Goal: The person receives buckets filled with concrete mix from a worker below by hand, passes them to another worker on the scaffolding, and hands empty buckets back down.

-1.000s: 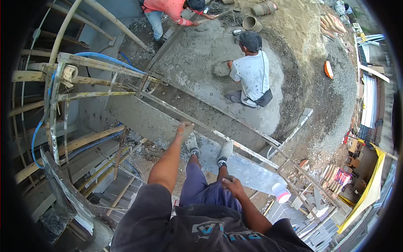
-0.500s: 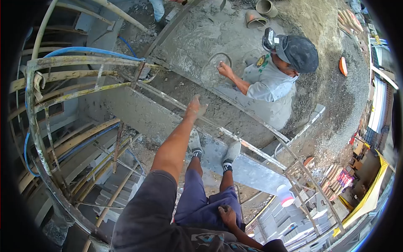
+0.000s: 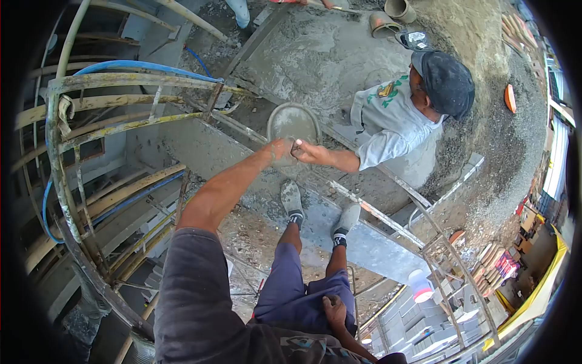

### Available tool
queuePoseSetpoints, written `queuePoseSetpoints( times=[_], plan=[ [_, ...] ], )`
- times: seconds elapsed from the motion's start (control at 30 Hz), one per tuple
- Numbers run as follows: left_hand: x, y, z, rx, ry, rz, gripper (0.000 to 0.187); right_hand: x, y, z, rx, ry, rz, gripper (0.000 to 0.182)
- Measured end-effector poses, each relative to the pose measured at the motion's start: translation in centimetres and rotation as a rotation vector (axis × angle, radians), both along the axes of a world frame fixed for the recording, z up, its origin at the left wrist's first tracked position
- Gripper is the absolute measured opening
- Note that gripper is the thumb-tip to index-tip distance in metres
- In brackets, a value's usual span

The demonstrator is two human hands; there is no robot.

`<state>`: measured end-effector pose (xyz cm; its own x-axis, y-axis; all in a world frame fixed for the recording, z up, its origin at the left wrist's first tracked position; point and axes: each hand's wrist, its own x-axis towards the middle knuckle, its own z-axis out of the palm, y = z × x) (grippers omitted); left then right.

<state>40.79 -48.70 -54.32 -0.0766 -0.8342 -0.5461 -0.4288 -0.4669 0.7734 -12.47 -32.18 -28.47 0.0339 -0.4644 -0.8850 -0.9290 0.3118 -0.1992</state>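
Note:
My left hand (image 3: 279, 150) reaches forward and is closed at the near side of a round bucket (image 3: 271, 125) filled with grey wet mortar (image 3: 294, 123). A co-worker's hand (image 3: 309, 152) meets mine there, its fingers bunched by the bucket's handle. The overlap partly hides my fingertips. Low in front of my body, my right hand (image 3: 334, 312) rests against my purple shorts (image 3: 285, 267) with its fingers curled. Whatever is inside those fingers, if anything, is hidden.
My shoes stand on a metal plank (image 3: 379, 246) within scaffold rails (image 3: 127, 85). Beyond it, the co-worker (image 3: 394, 121) stands by a spread of wet mortar (image 3: 303, 57). Two buckets (image 3: 383, 24) lie farther back. A white tub (image 3: 419, 285) is at lower right.
The bucket has come toward me in the co-worker's hand. My left hand, earlier outstretched with nothing in it, has closed at its near side. The right hand stays in place.

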Motion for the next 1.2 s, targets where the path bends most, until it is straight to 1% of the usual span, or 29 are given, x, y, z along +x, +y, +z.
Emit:
queuePoseSetpoints(
  times=[0.07,0.17,0.27,0.3,0.37,0.4,0.47,0.5,0.57,0.67,0.7,0.77,0.8,0.87,0.93,0.97,1.0,1.03,1.07,1.1,1.13,1.2],
  plan=[
    [-2.1,2.3,2.6,-0.040,0.160,0.117,0.046,-0.4,0.2,-0.3,0.000,-0.014,-0.012,0.038],
    [-5.3,3.4,9.4,-0.034,0.168,0.253,0.049,0.1,-0.3,0.5,0.026,0.006,0.004,0.038],
    [-8.4,5.1,12.0,-0.122,0.014,0.384,0.053,0.1,-0.7,0.6,0.001,0.006,0.029,0.036],
    [-8.9,5.9,12.6,-0.029,0.020,0.333,0.052,0.1,-0.8,0.7,-0.016,-0.001,0.034,0.035],
    [-9.4,7.6,13.8,0.155,0.028,0.229,0.051,1.3,-2.6,2.3,0.037,-0.009,-0.017,0.036],
    [-10.1,7.5,15.9,0.230,0.015,0.290,0.046,1.8,-3.2,3.0,0.064,-0.015,-0.042,0.036],
    [-11.6,6.4,21.6,0.376,-0.014,0.419,0.040,1.5,-3.5,3.2,-0.013,-0.020,0.027,0.036],
    [-12.3,7.0,23.4,0.370,0.007,0.463,0.034,1.4,-3.6,3.2,-0.049,-0.028,0.063,0.035],
    [-13.5,8.4,27.3,0.357,0.045,0.544,0.026,1.3,-4.2,3.5,-0.030,-0.060,0.102,0.035],
    [-15.8,8.9,37.0,0.380,0.114,0.788,0.030,1.0,-5.8,3.9,-0.038,-0.095,0.153,0.036],
    [-16.2,9.6,39.6,0.348,0.104,0.797,0.030,1.5,-6.8,4.0,-0.050,-0.116,0.173,0.037],
    [-16.8,12.1,45.2,0.285,0.072,0.832,0.031,2.5,-9.7,4.4,0.276,-0.233,-0.001,0.048],
    [-17.0,12.5,49.1,0.249,0.117,0.893,0.033,3.2,-10.8,4.4,0.395,-0.320,-0.113,0.055],
    [-17.7,12.7,59.3,0.163,0.202,1.031,0.036,4.8,-11.8,3.9,0.659,-0.479,-0.308,0.071],
    [-18.8,13.0,68.6,0.096,0.157,1.183,0.037,7.3,-12.2,3.1,1.051,-0.732,-0.449,0.083],
    [-18.9,14.2,72.2,0.054,0.106,1.182,0.037,8.7,-12.4,3.2,1.258,-0.839,-0.515,0.089],
    [-20.1,14.1,76.6,-0.045,0.147,1.288,0.033,10.9,-12.2,4.9,1.328,-0.985,-0.479,0.090],
    [-20.8,14.4,80.6,-0.104,0.206,1.323,0.029,13.3,-12.1,7.0,1.398,-1.131,-0.447,0.091],
    [-21.3,15.3,83.6,-0.178,0.168,1.403,0.025,15.3,-11.8,10.0,1.426,-1.276,-0.416,0.092],
    [-21.7,16.0,86.5,-0.213,0.118,1.392,0.024,17.2,-11.8,13.5,1.453,-1.422,-0.384,0.093],
    [-22.2,16.5,89.1,-0.282,0.091,1.397,0.021,18.5,-12.4,18.7,1.501,-1.415,-0.317,0.096],
    [-22.5,18.2,93.5,-0.388,0.082,1.407,0.020,20.7,-11.3,23.6,1.524,-1.425,-0.260,0.096]
  ],
)
